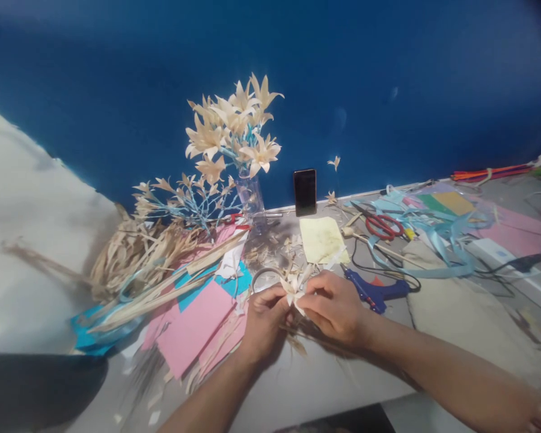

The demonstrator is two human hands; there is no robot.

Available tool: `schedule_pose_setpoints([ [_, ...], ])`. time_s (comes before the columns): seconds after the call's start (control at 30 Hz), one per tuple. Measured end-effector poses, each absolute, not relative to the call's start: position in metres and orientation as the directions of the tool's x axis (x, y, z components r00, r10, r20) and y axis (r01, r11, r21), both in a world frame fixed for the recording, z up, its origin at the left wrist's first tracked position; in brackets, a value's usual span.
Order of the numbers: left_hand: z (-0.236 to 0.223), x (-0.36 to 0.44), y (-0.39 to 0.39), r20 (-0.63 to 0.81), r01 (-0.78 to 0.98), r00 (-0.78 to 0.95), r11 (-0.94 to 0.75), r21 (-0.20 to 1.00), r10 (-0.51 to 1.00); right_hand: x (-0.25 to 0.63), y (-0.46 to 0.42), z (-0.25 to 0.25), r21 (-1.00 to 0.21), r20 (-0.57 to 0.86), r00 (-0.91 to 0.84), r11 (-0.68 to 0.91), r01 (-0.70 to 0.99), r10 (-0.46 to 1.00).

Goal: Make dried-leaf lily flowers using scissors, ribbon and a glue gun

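Note:
Both my hands meet at the middle of the table around a small pale straw flower (296,286). My left hand (264,322) pinches the flower's base from the left, fingers closed. From the right, my right hand (336,308) pinches its petals, fingers closed too. Straw strips trail under my hands onto the table. A blue glue gun (375,293) lies just right of my right hand.
A glass vase of straw flowers (234,129) stands by the blue wall, beside a propped phone (305,192). Dried straw (130,255) and pink paper sheets (193,328) lie at left. Red scissors (382,225), blue ribbon (437,243) and coloured papers lie at right.

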State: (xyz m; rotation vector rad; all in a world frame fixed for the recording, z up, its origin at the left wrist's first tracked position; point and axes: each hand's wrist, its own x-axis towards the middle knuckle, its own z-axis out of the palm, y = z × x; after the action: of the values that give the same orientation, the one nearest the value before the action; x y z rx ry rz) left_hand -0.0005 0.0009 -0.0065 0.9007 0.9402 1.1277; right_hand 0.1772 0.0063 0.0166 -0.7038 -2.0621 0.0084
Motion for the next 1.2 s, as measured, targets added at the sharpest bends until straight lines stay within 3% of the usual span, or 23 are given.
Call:
schedule_pose_setpoints([
  [0.13, -0.005, -0.001, 0.003, -0.145, -0.484, 0.288, 0.274, 0.831, 0.947, 0.179, 0.009, 0.018, -0.436, 0.78, -0.352, 0.852, 0.29, 0.518],
  [0.27, -0.005, 0.001, 0.003, -0.092, -0.5, 0.352, 0.27, 0.823, 0.931, 0.178, 0.011, 0.023, -0.644, 0.686, -0.303, 0.746, 0.169, 0.661],
  [0.37, -0.007, 0.002, 0.002, -0.069, -0.485, 0.376, 0.26, 0.835, 0.924, 0.178, 0.013, 0.021, -0.722, 0.614, -0.322, 0.677, 0.141, 0.721],
  [0.7, -0.004, -0.001, 0.002, -0.132, -0.355, 0.367, 0.27, 0.895, 0.921, 0.178, 0.015, 0.015, -0.614, 0.683, -0.324, 0.755, 0.232, 0.655],
  [1.2, 0.0, -0.001, 0.0, -0.148, -0.394, 0.421, 0.328, 0.859, 0.895, 0.181, 0.015, 0.007, -0.478, 0.73, -0.359, 0.81, 0.34, 0.582],
])
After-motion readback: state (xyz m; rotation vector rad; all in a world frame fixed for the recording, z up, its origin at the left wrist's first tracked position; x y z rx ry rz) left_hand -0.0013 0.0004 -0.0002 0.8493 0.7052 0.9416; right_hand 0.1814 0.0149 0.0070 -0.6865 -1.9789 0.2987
